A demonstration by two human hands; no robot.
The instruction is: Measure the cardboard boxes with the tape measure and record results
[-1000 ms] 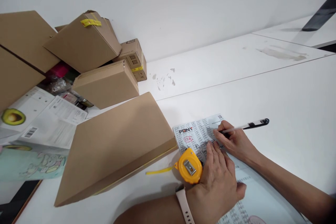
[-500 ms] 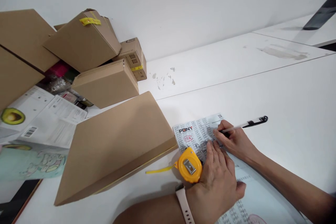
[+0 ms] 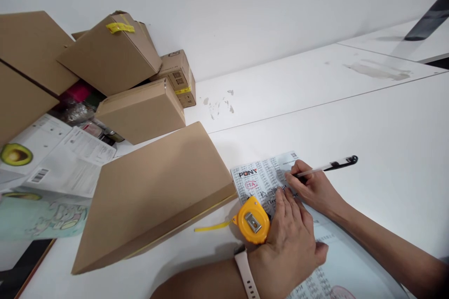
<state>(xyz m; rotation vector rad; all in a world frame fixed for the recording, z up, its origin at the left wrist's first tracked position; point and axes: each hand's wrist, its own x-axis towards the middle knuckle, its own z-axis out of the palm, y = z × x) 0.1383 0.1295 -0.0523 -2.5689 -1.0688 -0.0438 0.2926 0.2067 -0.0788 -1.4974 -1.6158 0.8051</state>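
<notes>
My right hand [image 3: 315, 189] is closed round a pen [image 3: 326, 166] with a clear barrel and black cap on its back end. Its tip meets the upper part of a printed paper sheet [image 3: 256, 180] with "PONY" at its top and rows of small handwriting. My left hand [image 3: 291, 231] lies flat on the sheet, fingers stretched out, covering some of the print. Just left of those fingers rests a yellow tape measure [image 3: 253, 222], a short length of its blade [image 3: 212, 227] pulled out. A flat cardboard box [image 3: 157, 191] stands beside the tape measure.
Several cardboard boxes [image 3: 112, 53] are piled at the back left against the wall. White printed packaging with an avocado picture [image 3: 17, 154] and a pale green bag [image 3: 45, 217] lie at the left. A dark object [image 3: 430, 16] stands at the far right of the white table [image 3: 351, 126].
</notes>
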